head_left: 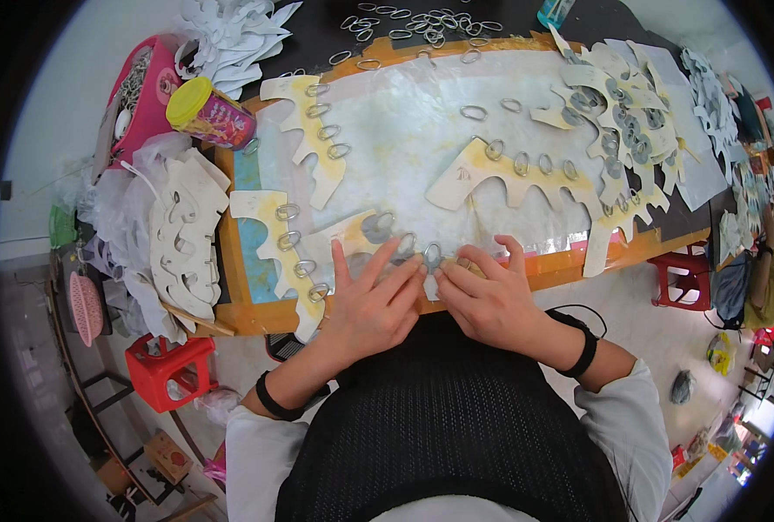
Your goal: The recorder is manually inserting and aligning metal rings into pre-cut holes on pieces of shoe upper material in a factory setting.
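At the near edge of the table, my left hand (371, 306) and my right hand (495, 300) meet over a cream scalloped cut-out piece (348, 230) with grey patches. Thumb and fingertips of each hand press on one of its narrow tabs, beside an oval metal ring (433, 250). Part of the piece is hidden under my fingers. Another ring (387, 220) sits on its grey patch further left. Similar pieces with rings along yellowish edges lie to the left (269, 228), at the upper left (304, 113) and to the right (513, 178).
Loose rings (435, 26) are scattered at the far edge. A pile of cut-outs with grey patches (635, 122) covers the right side. On the left stand a pink bin (147, 96), a yellow-lidded tub (217, 113) and stacked cream pieces (187, 230). Red stools (171, 370) flank the table.
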A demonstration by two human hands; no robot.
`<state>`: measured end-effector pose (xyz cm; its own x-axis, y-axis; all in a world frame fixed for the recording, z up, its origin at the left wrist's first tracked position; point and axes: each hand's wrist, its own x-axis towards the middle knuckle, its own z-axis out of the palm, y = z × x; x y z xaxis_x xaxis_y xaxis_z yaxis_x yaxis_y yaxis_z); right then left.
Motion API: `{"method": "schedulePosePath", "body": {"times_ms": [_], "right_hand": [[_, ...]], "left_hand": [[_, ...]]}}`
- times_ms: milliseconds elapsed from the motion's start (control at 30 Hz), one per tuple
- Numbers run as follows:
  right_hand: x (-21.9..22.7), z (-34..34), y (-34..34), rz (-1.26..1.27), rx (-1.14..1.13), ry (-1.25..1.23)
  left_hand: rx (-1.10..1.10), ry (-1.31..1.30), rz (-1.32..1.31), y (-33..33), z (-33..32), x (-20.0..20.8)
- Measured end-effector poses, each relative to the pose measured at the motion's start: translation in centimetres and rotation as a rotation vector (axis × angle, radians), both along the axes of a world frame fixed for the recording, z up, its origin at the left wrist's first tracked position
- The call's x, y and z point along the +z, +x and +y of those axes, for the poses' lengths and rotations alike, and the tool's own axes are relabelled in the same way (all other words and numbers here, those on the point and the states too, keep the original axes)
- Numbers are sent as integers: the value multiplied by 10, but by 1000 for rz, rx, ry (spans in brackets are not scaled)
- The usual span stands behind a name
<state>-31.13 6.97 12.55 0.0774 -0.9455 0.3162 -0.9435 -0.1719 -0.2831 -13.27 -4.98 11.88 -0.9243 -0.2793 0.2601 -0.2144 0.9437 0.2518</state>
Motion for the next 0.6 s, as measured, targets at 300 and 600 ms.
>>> {"method": "schedulePosePath", "body": {"times_ms": [300, 600], "right_hand": [[-11, 4, 1, -61, -37, -7], [-14, -12, 8, 51, 12, -60]], "left_hand": [[7, 21, -30, 2, 1, 0], [10, 53, 32, 0, 1, -1]]}}
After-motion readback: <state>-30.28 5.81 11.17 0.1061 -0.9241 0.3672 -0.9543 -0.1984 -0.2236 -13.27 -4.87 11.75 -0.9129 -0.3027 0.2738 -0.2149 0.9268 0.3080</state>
